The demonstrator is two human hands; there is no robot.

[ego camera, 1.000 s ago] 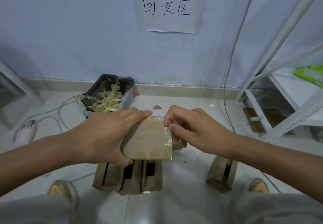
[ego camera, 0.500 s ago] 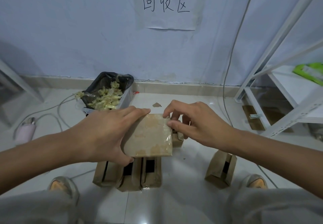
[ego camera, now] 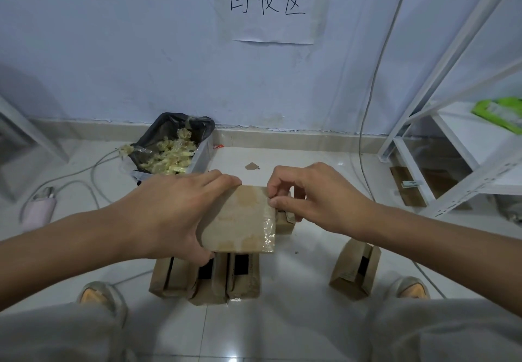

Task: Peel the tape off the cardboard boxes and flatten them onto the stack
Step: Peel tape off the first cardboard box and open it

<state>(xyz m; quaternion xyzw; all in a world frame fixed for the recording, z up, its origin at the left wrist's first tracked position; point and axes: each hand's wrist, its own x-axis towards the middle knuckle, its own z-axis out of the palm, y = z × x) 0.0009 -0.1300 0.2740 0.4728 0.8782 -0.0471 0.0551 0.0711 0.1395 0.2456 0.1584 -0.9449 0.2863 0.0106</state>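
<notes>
A small brown cardboard box (ego camera: 240,220) covered in clear tape is held up over the floor. My left hand (ego camera: 172,214) grips its left side, fingers over the far edge and thumb under the near corner. My right hand (ego camera: 308,195) pinches the tape at the box's far right corner with thumb and forefinger. Below stand three open cardboard boxes (ego camera: 206,279) side by side on the tiles. Another open box (ego camera: 354,270) stands apart at the right. A further small box (ego camera: 285,220) sits behind the held one, mostly hidden.
A bin lined with a black bag (ego camera: 172,150) holds crumpled tape at the back left. White shelving (ego camera: 452,147) stands at the right with flat cardboard (ego camera: 412,186) beneath it. Cables (ego camera: 84,183) and a pink object (ego camera: 39,210) lie at the left. My knees and shoes fill the bottom.
My right thumb and forefinger have closed on the tape at the box's far right corner. The box and my left hand have barely moved.
</notes>
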